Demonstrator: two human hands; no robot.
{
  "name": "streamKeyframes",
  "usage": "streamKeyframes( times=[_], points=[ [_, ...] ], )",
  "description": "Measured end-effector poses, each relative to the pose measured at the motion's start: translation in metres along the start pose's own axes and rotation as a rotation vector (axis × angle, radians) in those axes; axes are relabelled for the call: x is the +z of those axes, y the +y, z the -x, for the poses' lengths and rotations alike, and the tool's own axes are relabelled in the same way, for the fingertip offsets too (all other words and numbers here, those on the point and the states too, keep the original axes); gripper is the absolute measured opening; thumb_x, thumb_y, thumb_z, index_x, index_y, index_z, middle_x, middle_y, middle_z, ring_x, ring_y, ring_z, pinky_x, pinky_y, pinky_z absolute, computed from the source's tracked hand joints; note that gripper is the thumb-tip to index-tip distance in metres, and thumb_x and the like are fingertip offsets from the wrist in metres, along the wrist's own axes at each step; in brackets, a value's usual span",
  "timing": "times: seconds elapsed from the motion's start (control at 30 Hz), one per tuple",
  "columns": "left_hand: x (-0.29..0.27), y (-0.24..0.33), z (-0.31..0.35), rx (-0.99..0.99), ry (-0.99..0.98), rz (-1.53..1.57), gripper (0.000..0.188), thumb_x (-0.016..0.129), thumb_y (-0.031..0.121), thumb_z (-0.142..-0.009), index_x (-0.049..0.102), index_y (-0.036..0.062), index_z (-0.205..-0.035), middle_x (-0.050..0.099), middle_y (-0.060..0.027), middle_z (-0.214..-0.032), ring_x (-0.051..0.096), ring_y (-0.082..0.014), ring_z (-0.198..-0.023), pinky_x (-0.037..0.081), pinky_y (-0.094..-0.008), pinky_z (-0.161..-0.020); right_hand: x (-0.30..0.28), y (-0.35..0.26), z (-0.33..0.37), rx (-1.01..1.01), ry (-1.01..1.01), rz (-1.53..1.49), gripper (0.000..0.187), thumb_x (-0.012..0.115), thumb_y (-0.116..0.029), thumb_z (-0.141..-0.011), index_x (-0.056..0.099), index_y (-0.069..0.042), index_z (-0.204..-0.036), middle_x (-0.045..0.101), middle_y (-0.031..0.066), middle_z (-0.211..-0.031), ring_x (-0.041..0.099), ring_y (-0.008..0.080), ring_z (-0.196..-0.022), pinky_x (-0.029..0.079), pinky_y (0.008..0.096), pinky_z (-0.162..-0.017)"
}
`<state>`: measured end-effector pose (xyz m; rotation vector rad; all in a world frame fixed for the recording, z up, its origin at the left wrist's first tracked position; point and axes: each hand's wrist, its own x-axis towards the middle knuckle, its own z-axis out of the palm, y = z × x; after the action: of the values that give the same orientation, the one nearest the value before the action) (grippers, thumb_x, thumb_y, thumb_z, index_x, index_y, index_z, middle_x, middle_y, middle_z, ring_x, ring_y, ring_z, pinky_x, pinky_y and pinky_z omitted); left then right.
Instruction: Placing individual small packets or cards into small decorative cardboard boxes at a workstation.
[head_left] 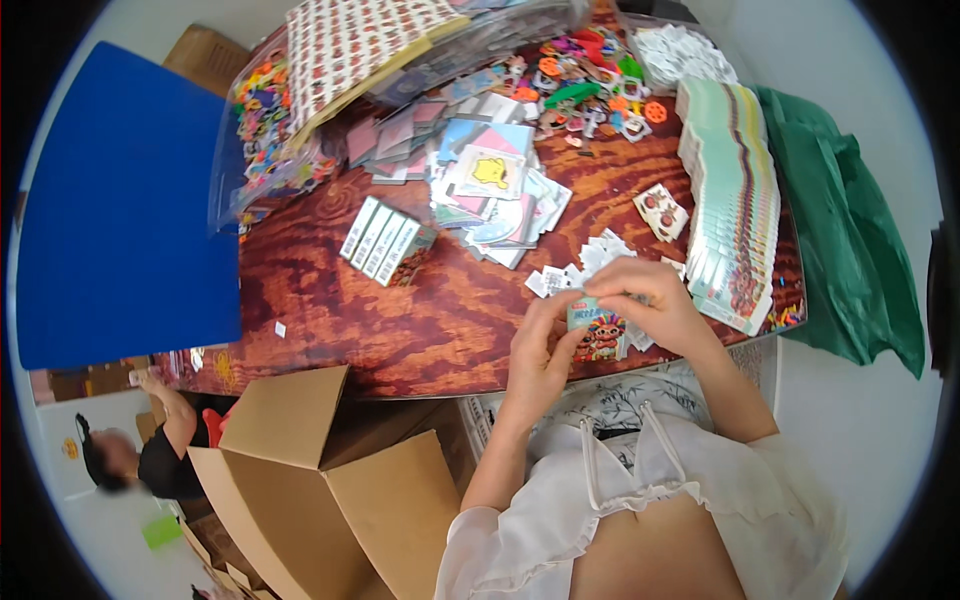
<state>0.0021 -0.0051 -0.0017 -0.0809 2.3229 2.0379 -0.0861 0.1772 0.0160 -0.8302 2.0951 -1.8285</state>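
Thin cardboard probably makes the small printed box (602, 337), over the table (300, 335)'s near edge, light, stiff but crushable, so hold its side edges gently, your left hand (543, 343) pinching its left side, your right hand (645, 298) its top.

Bright, soft light; fisheye-bowed edges

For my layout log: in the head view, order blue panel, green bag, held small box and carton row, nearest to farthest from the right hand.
Right hand:
1. Held small box: touching it.
2. Carton row: table's right side.
3. Green bag: beyond the cartons.
4. Blue panel: far left.
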Motion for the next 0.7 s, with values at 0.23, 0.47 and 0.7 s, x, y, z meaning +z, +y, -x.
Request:
streamKeyframes(
  times=[0.23, 0.47, 0.7],
  points=[
    [-0.037, 0.032, -0.006, -0.040, 0.373, -0.331, 0.050, 0.069, 0.000, -0.087, 0.055, 0.0060, -0.134, 0.067, -0.0101, -0.101, 0.063, -0.0172, -0.078, 0.051, -0.0303, -0.068, 0.013, 0.004, 0.000, 0.141, 0.106, 0.034, 0.026, 0.063, -0.001, -0.087, 0.067, 0.000, -0.113, 0.069, 0.0113, -0.107, 0.066, 0.0177, -0.093, 0.052, 0.0297, -0.081],
    [-0.122, -0.009, -0.033, 0.316, 0.648, -1.013, 0.035, 0.071, 0.004, -0.083, 0.064, 0.0046, -0.117, 0.065, -0.0102, -0.103, 0.059, -0.0312, -0.100, 0.039, -0.0442, -0.102, 0.016, 0.004, 0.003, 0.196, 0.020, 0.045, 0.018, 0.062, -0.002, -0.090, 0.067, 0.001, -0.107, 0.069, 0.0091, -0.097, 0.066, 0.0181, -0.088, 0.051, 0.0289, -0.077],
    [-0.064, 0.047, -0.031, 0.428, 0.733, -0.822, 0.045, 0.074, 0.000, -0.082, 0.060, -0.0012, -0.125, 0.058, -0.0174, -0.128, 0.054, -0.0345, -0.119, 0.040, -0.0422, -0.105, 0.049, 0.023, 0.033, 0.289, -0.188, -0.250, 0.014, 0.060, -0.007, -0.091, 0.068, -0.003, -0.102, 0.069, 0.0075, -0.092, 0.067, 0.0197, -0.082, 0.052, 0.0311, -0.074]
  ],
)
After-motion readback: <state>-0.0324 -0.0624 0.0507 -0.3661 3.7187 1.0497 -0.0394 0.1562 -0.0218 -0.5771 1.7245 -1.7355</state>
